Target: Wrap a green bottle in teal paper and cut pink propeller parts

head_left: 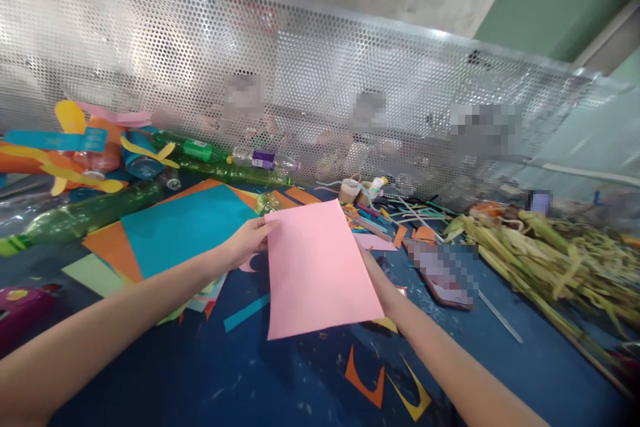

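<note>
A pink sheet of paper point(323, 273) is held up over the blue table point(210, 373). My left hand point(250, 238) pinches its upper left edge, with the thumb over the front. My right hand point(377, 277) is behind the sheet's right side, its fingers hidden by the paper. Left of the sheet, a blue sheet point(187, 227) lies on orange sheets point(113, 247) and light green ones. A narrow blue strip point(247, 312) lies near the pink sheet's left edge. Below it are cut scraps, one orange point(365, 380) and one yellow point(413, 390).
Green bottles point(100, 210) and paper-winged bottle figures point(105, 140) stand at the left. A perforated metal screen point(300, 73) crosses the back. Markers point(373, 223), a phone point(443, 273) and dried husks point(540, 253) lie right. A purple tool point(23, 310) sits far left.
</note>
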A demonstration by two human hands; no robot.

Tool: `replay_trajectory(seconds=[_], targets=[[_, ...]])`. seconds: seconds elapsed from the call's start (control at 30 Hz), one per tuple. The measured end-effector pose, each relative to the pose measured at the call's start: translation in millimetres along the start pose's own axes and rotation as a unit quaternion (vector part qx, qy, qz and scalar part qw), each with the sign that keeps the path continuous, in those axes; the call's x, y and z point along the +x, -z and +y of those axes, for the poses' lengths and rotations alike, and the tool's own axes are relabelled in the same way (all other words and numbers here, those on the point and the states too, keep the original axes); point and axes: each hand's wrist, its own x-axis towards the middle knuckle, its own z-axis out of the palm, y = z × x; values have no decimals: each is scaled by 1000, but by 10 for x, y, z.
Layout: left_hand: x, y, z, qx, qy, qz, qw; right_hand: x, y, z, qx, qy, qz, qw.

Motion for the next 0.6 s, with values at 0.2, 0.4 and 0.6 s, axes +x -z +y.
replay_trajectory(seconds=[0.2, 0.4, 0.6], targets=[[9, 37, -75, 54, -3, -24, 998, -213, 157, 29, -99, 35, 47, 993], [-14, 52, -169, 112, -17, 13, 994, -578, 66, -119, -209, 201, -118, 950], [-86, 6, -155, 172, -3, 40, 984, -675, -77, -163, -166, 249, -195, 934]])
